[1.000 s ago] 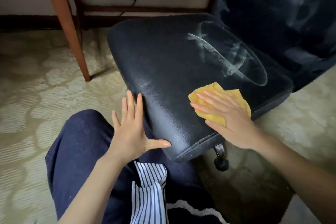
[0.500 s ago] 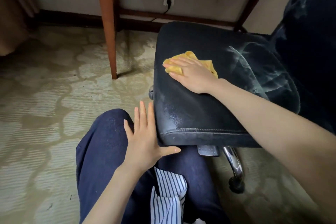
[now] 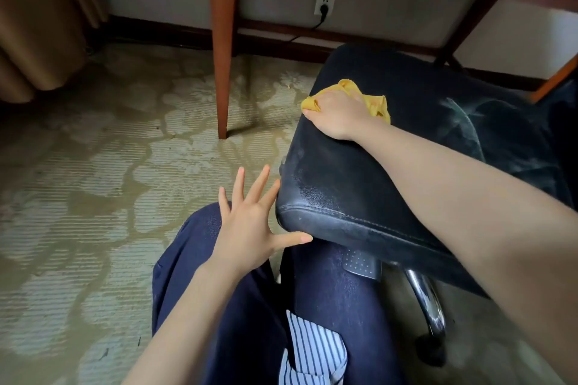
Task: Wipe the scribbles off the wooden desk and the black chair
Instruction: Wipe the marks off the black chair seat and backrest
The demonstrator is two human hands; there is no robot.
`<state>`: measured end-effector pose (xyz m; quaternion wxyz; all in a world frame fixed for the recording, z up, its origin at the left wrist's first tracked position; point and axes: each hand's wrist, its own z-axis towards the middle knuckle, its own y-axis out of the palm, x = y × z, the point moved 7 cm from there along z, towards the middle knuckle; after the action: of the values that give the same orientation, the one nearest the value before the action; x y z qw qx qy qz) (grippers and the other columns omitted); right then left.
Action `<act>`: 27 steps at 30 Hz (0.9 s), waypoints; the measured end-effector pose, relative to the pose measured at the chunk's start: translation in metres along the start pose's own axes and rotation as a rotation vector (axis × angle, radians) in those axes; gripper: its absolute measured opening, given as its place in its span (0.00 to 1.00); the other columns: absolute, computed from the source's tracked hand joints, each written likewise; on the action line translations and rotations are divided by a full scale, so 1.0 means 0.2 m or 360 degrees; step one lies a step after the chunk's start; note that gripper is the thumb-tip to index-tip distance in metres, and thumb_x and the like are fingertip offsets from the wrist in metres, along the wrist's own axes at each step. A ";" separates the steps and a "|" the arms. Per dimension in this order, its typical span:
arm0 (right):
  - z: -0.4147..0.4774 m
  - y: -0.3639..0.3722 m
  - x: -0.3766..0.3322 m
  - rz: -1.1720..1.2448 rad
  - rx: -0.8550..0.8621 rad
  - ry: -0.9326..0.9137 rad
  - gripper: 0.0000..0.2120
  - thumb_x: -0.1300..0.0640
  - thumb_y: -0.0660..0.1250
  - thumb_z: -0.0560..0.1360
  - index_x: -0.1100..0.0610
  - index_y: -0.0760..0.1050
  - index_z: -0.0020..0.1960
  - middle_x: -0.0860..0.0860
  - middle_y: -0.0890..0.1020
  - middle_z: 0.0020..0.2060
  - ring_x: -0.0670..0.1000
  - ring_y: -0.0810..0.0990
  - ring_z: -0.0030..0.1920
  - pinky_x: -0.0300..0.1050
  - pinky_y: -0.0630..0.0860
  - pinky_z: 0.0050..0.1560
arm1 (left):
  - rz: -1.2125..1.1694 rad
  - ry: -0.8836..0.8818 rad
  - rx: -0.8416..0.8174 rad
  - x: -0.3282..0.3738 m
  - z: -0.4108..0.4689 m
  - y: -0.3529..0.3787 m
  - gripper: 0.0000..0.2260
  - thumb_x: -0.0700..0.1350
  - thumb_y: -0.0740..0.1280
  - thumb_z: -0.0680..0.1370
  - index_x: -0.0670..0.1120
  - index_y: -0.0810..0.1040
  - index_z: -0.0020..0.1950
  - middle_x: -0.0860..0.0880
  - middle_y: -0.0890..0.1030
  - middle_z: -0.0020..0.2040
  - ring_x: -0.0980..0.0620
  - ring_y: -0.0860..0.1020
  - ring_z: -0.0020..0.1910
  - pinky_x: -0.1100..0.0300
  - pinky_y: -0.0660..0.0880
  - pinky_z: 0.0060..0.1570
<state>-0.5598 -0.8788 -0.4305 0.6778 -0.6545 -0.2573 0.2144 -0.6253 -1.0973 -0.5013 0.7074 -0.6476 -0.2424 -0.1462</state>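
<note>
Yellow cloth [image 3: 373, 103] is bunched under my right hand [image 3: 337, 116] in the head view, right on the far left edge of the black chair [image 3: 359, 191] seat. My fingers bend down over the cloth and grip it against the upholstery, with the thumb lying along the seat's rim. My forearm stretches across the seat from the right.

Pale scribbles [image 3: 463, 122] show on the seat to the right of the cloth, thin looping lines and smears.

At the seat's near left corner, my left hand [image 3: 250, 228] is spread wide and relaxed, holding nothing. The index finger touches the corner's side and the thumb lies along the underside of the front edge.

Below the seat, a chrome leg [image 3: 425, 294] runs down to a black caster [image 3: 431, 350]. My knee in dark blue trousers [image 3: 244, 322] is tucked just under the front edge.

Beyond the seat, to its left, one leg of the wooden desk [image 3: 222, 40] stands on the patterned carpet [image 3: 78, 181]. Behind the chair, a wall socket [image 3: 324, 5] has a plug in it.
</note>
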 end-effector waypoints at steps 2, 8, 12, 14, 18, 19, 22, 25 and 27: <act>-0.01 0.01 -0.04 -0.0017 -0.0041 -0.0008 0.22 0.46 0.49 0.79 0.52 0.64 0.29 0.47 0.70 0.30 0.51 0.71 0.40 0.55 0.55 0.70 | 0.0055 -0.0012 -0.0029 -0.01 0.00 -0.01 0.54 0.82 0.47 0.52 0.60 0.53 0.76 0.55 0.44 0.78 0.46 0.35 0.76 0.37 0.37 0.70; -0.17 0.05 -0.36 -0.0250 -0.0390 -0.0229 0.24 0.44 0.46 0.81 0.55 0.76 0.45 0.52 0.79 0.53 0.54 0.71 0.61 0.54 0.55 0.67 | 0.0235 -0.0182 0.0113 0.00 -0.01 -0.07 0.66 0.81 0.53 0.48 0.46 0.46 0.78 0.49 0.46 0.79 0.44 0.40 0.77 0.33 0.39 0.68; -0.36 0.03 -0.47 -0.0141 -0.0445 -0.0384 0.21 0.43 0.47 0.81 0.52 0.70 0.39 0.52 0.79 0.49 0.53 0.72 0.60 0.53 0.55 0.67 | 0.0225 -0.0275 0.0232 0.01 -0.04 -0.06 0.68 0.83 0.48 0.49 0.37 0.48 0.76 0.41 0.51 0.78 0.40 0.48 0.76 0.29 0.46 0.65; -0.48 0.01 -0.50 -0.0092 -0.0388 -0.0423 0.21 0.42 0.47 0.81 0.52 0.69 0.38 0.50 0.79 0.47 0.52 0.72 0.59 0.52 0.55 0.67 | 0.0205 -0.0327 0.0253 0.01 -0.06 -0.05 0.68 0.83 0.44 0.50 0.36 0.49 0.76 0.40 0.52 0.77 0.40 0.49 0.76 0.29 0.48 0.65; -0.73 -0.01 -0.52 0.0026 -0.0096 -0.0399 0.19 0.42 0.51 0.80 0.48 0.76 0.59 0.44 0.78 0.59 0.48 0.68 0.67 0.52 0.53 0.68 | 0.0214 -0.0347 0.0312 0.02 -0.08 -0.05 0.66 0.82 0.45 0.53 0.35 0.51 0.75 0.38 0.54 0.77 0.39 0.51 0.76 0.28 0.50 0.64; -0.79 -0.02 -0.52 0.0007 0.0065 -0.0408 0.18 0.43 0.53 0.80 0.48 0.74 0.63 0.43 0.78 0.60 0.48 0.69 0.67 0.53 0.55 0.67 | 0.0210 -0.0343 0.0315 0.02 -0.09 -0.05 0.65 0.82 0.45 0.54 0.34 0.52 0.75 0.38 0.54 0.77 0.39 0.51 0.76 0.28 0.50 0.64; -0.95 0.00 -0.50 -0.0214 0.0364 -0.0428 0.24 0.45 0.59 0.75 0.50 0.69 0.69 0.46 0.76 0.63 0.52 0.70 0.66 0.53 0.61 0.63 | 0.0237 -0.0321 0.0313 0.02 -0.09 -0.06 0.64 0.82 0.43 0.55 0.35 0.51 0.76 0.39 0.52 0.77 0.39 0.49 0.76 0.29 0.48 0.65; -1.07 0.03 -0.45 -0.0402 0.0553 -0.0457 0.28 0.48 0.57 0.76 0.51 0.60 0.75 0.50 0.69 0.70 0.55 0.67 0.69 0.54 0.59 0.65 | 0.0304 -0.0327 0.0251 0.00 -0.08 -0.07 0.64 0.79 0.54 0.53 0.39 0.44 0.77 0.42 0.44 0.78 0.42 0.42 0.76 0.30 0.43 0.67; -1.14 0.05 -0.39 -0.0488 0.0683 -0.0461 0.28 0.53 0.56 0.77 0.51 0.56 0.76 0.50 0.66 0.72 0.55 0.64 0.70 0.55 0.57 0.68 | 0.0343 -0.0311 0.0254 0.01 -0.07 -0.08 0.65 0.79 0.54 0.52 0.40 0.43 0.77 0.42 0.44 0.78 0.42 0.42 0.76 0.30 0.44 0.67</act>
<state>-0.4774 -1.1041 -0.4481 0.7814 -0.4124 -0.3960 0.2502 -0.6298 -1.1123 -0.4874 0.7413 -0.6227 -0.2501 0.0138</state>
